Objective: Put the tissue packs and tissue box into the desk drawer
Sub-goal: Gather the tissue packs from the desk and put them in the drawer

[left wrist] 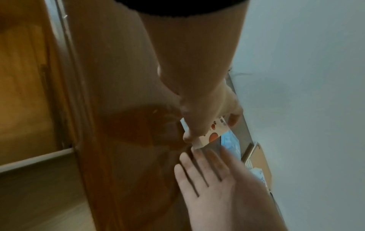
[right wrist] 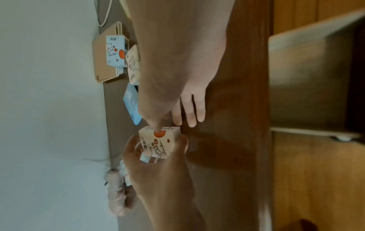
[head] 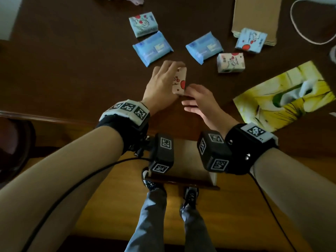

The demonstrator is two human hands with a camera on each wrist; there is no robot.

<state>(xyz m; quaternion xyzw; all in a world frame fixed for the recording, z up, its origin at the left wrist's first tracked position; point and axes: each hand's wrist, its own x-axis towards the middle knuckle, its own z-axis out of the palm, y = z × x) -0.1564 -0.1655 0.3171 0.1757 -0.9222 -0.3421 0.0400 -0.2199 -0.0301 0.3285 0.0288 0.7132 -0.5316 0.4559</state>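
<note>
Left hand (head: 161,82) clamped around a cream tissue pack with red hearts (head: 179,81), thumb on one side, fingers over the far end, pack lifted on edge above the dark desk (head: 72,70). Right hand (head: 201,102) slack and spread just beside that held pack, fingers straight, one fingertip (right wrist: 158,129) touching the pack's near end in the right wrist view, nothing gripped. Beyond the held pack, lying flat: two light-blue tissue packs, one to the far left (head: 152,48) and one to the far right (head: 204,47). Further behind the left blue one, a blue cartoon-printed pack (head: 143,24). Right of the held pack, past the right blue one, a second cream pack (head: 231,62); behind that, another blue cartoon pack (head: 251,40) leaning partly on a brown paper bag (head: 258,17). Well to the right of the held pack, the yellow tissue box (head: 283,97) lying flat near the desk's front edge, white tissue showing at its slot. Nearer than the held pack, below the desk edge and under both wrists, the desk drawer (head: 185,166) pulled open, its inside mostly hidden by the wrist cameras. A white cord loop (head: 298,30) at the far right of the desk.
</note>
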